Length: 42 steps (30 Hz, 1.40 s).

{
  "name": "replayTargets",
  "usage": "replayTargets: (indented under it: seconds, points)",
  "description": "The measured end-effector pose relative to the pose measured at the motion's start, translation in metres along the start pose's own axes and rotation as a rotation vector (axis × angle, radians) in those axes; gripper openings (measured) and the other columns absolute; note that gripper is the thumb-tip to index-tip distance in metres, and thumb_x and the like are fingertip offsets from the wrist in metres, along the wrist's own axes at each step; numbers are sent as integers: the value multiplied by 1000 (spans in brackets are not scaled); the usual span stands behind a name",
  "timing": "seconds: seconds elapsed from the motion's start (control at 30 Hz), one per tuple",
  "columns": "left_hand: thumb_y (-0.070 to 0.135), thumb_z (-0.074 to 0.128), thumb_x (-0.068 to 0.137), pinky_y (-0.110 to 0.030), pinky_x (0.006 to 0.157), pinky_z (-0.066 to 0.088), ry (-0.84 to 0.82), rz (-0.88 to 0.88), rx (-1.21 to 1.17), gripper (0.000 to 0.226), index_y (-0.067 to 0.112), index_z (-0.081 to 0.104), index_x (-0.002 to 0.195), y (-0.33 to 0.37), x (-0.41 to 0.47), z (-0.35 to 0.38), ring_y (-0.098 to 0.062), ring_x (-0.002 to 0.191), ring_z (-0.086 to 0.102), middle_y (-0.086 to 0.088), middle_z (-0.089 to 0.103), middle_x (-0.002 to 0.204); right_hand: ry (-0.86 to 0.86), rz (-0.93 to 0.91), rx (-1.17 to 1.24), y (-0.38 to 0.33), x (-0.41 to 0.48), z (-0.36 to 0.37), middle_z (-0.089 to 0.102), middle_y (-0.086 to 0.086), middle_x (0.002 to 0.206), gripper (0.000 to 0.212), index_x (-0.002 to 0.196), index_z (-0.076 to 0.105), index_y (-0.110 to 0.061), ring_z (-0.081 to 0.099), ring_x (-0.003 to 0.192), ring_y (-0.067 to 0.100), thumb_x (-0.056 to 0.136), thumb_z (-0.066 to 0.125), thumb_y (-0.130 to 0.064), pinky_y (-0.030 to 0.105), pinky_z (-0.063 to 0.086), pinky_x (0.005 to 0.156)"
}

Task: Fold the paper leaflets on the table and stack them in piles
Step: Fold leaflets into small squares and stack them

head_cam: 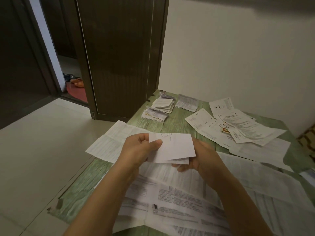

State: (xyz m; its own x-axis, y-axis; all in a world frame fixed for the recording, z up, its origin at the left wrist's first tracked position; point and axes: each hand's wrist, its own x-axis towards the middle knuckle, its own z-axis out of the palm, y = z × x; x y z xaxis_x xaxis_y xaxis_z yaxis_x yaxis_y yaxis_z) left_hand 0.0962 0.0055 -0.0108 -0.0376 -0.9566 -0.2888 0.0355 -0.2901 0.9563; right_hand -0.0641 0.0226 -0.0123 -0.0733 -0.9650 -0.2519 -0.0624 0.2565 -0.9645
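Head view.

Step in hand, as I judge it: finishing a fold. Leaflet (173,147) is held up off the table (177,123), nearer me than the pile (158,108) and well apart from it.

Left hand (141,147): thumb on top and fingers curled behind, pinching the leaflet's left edge. Right hand (201,157): mostly hidden behind the leaflet, fingers curled under its lower right edge, gripping it.

Leaflet: white, blank face toward me with a thin pen scrawl near the top. It is folded to a small rectangle. The layers are not square: a printed under-layer pokes out along the bottom edge, slightly askew.

Next move, my guess: line the edges up and press the crease flat, then reach forward to lay it on the pile. Thin paper, so it needs a light grip and both hands until the crease sets.

The pile sits at the table's far left corner, its folded leaflets fanned and uneven. A second small stack (187,103) lies just right of it. Unfolded sheets (238,126) are scattered further right of the pile. More printed sheets (170,193) lie overlapping under my forearms, on the near side from the pile.
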Motion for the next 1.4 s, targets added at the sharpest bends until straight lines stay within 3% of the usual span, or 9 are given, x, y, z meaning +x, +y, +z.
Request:
replayTargets:
  seconds: [0.13,0.27,0.4,0.6,0.67,0.8,1.03,1.27,1.4]
  points:
    - [8,66,84,-32,75,54,-17,49,51,7,15,66,82,1,-2,-5,-21,84,66,-4,71,85,-118,-9,-8,4,0,-1,71,19,81,59,102,65,-9,69,67,28,84,34,-57,31,53,51]
    - [6,67,83,-41,83,53,-51,48,87,8,13,68,79,0,-6,-9,-30,90,67,-18,71,93,-50,-114,-147,8,-1,-1,71,11,83,28,100,65,-6,66,65,17,80,67,-24,30,53,53]
    - [4,68,82,-43,81,54,-78,62,115,7,12,68,83,0,-10,-16,-34,89,67,-29,65,101,-18,-138,-135,11,-2,6,71,18,89,13,91,66,-11,68,82,36,79,71,-11,51,54,73]
    - [9,66,83,-28,69,57,-126,28,82,6,14,69,84,-6,-15,-26,-19,78,70,-19,70,96,-45,-154,-111,14,-4,13,70,19,89,21,96,64,-2,67,80,34,78,71,-9,48,53,75]
    - [12,67,83,-32,74,58,-119,30,75,6,12,70,88,-12,-18,-28,-22,83,71,-16,72,95,-71,-155,-126,14,-5,16,70,16,84,19,94,63,-3,66,72,25,78,71,-9,40,53,67]
    - [13,67,83,-49,87,53,-86,37,82,12,7,71,92,-15,-24,-32,-40,97,64,-32,61,106,-133,-136,-126,14,-8,22,67,9,80,12,92,64,-9,63,70,19,82,67,-16,34,48,62]
    - [9,61,86,-22,61,57,-133,46,84,10,14,69,83,-16,-29,-43,-12,69,70,-5,74,83,-157,-190,-136,15,-11,27,63,14,77,11,86,63,-9,57,70,29,79,70,-12,43,44,67]
    - [9,62,86,-44,82,53,-121,89,139,10,16,69,86,-15,-31,-43,-40,97,63,-31,62,106,-185,-171,-144,15,-13,29,65,7,72,14,86,62,-10,62,66,21,76,73,-8,42,47,67]
    - [9,63,87,-23,61,53,-125,104,171,12,18,69,83,-17,-30,-45,-28,83,68,-23,69,97,-197,-167,-173,14,-14,30,67,15,80,11,89,66,-9,63,70,23,79,70,-13,42,48,68]
